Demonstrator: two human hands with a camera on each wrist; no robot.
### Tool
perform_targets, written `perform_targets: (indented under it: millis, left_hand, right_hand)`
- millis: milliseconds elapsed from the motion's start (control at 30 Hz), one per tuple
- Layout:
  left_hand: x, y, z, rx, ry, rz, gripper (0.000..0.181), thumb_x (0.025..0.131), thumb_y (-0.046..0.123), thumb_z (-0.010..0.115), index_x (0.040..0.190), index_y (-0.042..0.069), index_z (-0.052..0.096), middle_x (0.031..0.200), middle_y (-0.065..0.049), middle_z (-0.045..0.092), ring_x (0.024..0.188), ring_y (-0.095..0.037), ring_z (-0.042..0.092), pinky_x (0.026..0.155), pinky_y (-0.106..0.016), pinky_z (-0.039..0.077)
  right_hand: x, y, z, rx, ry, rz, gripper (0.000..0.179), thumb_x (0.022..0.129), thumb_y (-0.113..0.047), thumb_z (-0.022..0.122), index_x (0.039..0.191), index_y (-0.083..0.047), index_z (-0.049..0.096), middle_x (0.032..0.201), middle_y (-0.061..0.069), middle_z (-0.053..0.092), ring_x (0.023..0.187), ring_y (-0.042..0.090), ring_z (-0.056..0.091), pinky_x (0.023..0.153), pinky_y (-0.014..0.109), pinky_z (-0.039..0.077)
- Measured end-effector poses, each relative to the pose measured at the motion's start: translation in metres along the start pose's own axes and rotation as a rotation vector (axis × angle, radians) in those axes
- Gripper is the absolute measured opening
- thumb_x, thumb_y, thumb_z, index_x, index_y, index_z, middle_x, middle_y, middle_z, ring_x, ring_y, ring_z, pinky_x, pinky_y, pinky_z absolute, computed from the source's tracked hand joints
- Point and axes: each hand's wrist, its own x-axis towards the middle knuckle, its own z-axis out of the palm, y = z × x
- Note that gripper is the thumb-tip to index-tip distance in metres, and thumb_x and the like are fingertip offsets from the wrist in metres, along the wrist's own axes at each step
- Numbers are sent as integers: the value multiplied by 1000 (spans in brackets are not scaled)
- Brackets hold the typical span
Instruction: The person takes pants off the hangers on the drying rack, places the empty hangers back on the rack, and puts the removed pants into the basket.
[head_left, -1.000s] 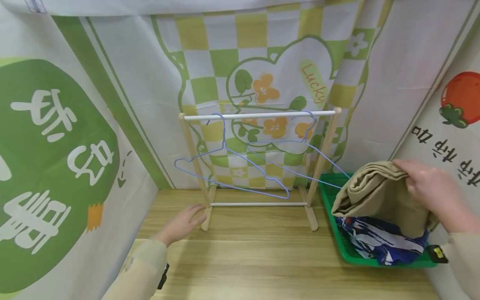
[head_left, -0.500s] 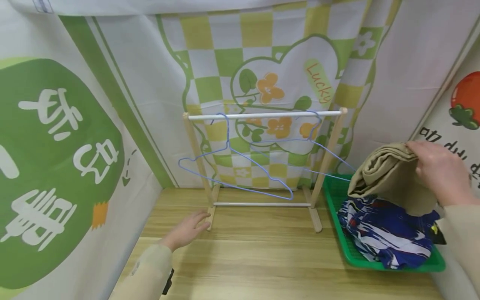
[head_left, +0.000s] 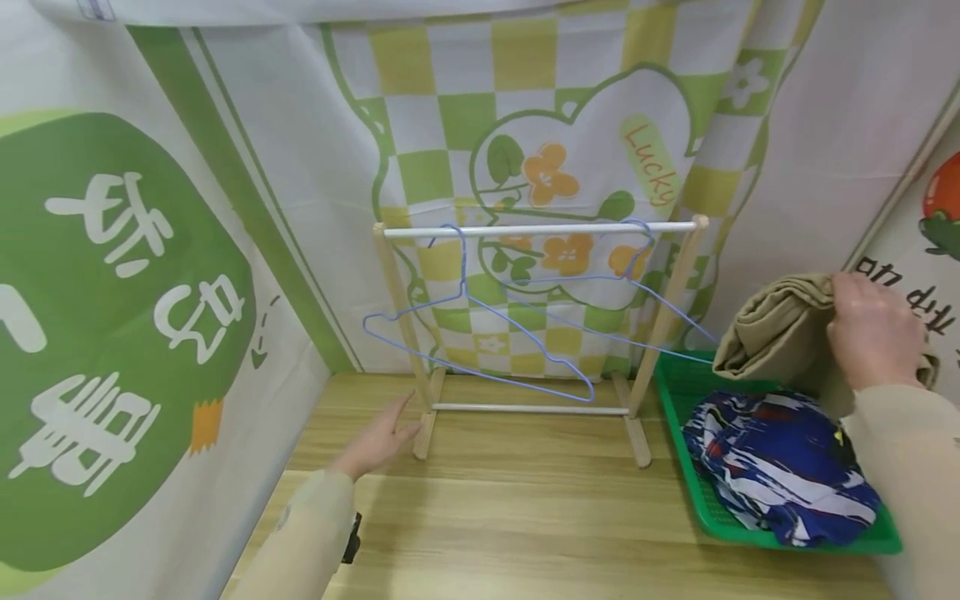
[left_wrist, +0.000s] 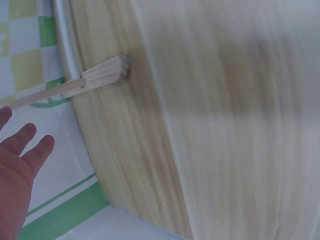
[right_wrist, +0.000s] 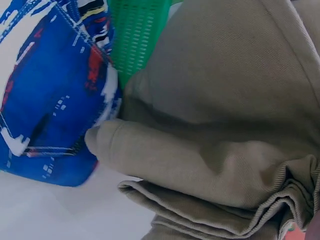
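My right hand (head_left: 877,329) grips a folded khaki cloth garment (head_left: 780,325) by its upper edge, above the back of a green basket (head_left: 701,500). Its rolled layers fill much of the right wrist view, where the hand itself is almost out of sight. In the basket lies a crumpled blue, white and red patterned garment (head_left: 787,467). My left hand (head_left: 378,437) holds nothing; its fingers are spread near the left foot of a small wooden clothes rack (head_left: 393,287). From the rack's white bar hang two blue wire hangers, a left hanger (head_left: 525,333) and a right hanger (head_left: 667,308).
The rack stands on a wood-grain table (head_left: 525,517) against a checked green and yellow cloth (head_left: 517,67). Printed white cloth walls close in the left and right sides. The right hanger's end reaches over the basket, close to the khaki garment.
My right hand has lifted the khaki garment up and to the right, uncovering more of the patterned garment. The left hand stays near the rack's foot. The whole head view has shifted slightly.
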Motion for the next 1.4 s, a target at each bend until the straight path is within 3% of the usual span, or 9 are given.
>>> perform_targets:
  millis: [133, 300, 533, 833, 1067, 1133, 1200, 1300, 1400]
  left_hand:
    - [13, 7, -15, -30, 71, -15, 73, 109, 29, 48, 162, -2, 9, 166, -28, 14, 152, -49, 16, 123, -62, 14]
    - [28, 16, -32, -61, 148, -18, 77, 109, 27, 49, 162, -2, 1, 167, -27, 11, 152, -48, 15, 125, -60, 13]
    - [43, 27, -51, -208, 259, -87, 77, 109, 28, 46, 163, 3, -4, 169, -24, 3, 150, -49, 25, 120, -61, 27]
    - [52, 32, -53, -274, 198, -91, 72, 110, 25, 39, 164, 11, -6, 171, -15, 7, 149, -49, 28, 123, -61, 19]
    - [58, 43, -50, -289, 185, -80, 69, 111, 26, 39, 163, 3, 1, 169, -17, 14, 154, -39, 19, 126, -54, 16]
    - [58, 44, -50, -307, 179, -84, 68, 111, 28, 40, 163, 3, 3, 169, -18, 14, 156, -36, 15, 127, -52, 13]
    - [59, 46, -50, -338, 168, -88, 69, 112, 28, 40, 163, 2, 3, 169, -19, 12, 155, -38, 17, 126, -52, 19]
    - [58, 47, -50, -362, 165, -95, 68, 112, 29, 39, 164, 4, 4, 169, -20, 13, 152, -41, 25, 121, -53, 31]
    - [57, 49, -50, -366, 161, -98, 67, 112, 28, 39, 163, 4, 4, 168, -22, 14, 150, -43, 30, 117, -54, 38]
  right_hand:
    - [-4, 5, 10, -14, 67, -2, 35, 85, 15, 49, 120, 12, 54, 118, 35, 62, 85, 56, 62, 57, 66, 50]
    - [-6, 7, 23, 10, 141, 5, 31, 87, 14, 47, 117, 12, 55, 114, 36, 63, 86, 58, 61, 60, 69, 49]
    - [-28, 3, 47, 119, 117, -77, 35, 81, 18, 52, 116, 14, 56, 112, 38, 63, 88, 59, 60, 55, 71, 47]
    - [-57, -5, 53, 152, -112, -281, 51, 72, 15, 66, 122, 11, 54, 118, 38, 62, 98, 56, 63, 73, 67, 53]
    - [-54, -10, 39, 136, -424, -398, 41, 86, 6, 60, 127, 8, 59, 121, 34, 65, 97, 54, 66, 80, 65, 55]
    - [-52, -12, 36, 144, -475, -430, 39, 87, 6, 60, 125, 8, 62, 117, 32, 68, 91, 51, 68, 77, 63, 57]
    - [-51, -14, 33, 143, -530, -447, 38, 86, 7, 61, 124, 6, 65, 113, 29, 70, 87, 49, 69, 76, 61, 57]
    - [-51, -15, 32, 141, -563, -500, 26, 83, 8, 62, 106, 2, 70, 95, 21, 72, 75, 42, 68, 66, 57, 58]
    - [-55, -19, 30, 131, -607, -535, 21, 82, 10, 61, 93, -6, 69, 88, 14, 70, 77, 40, 68, 67, 57, 57]
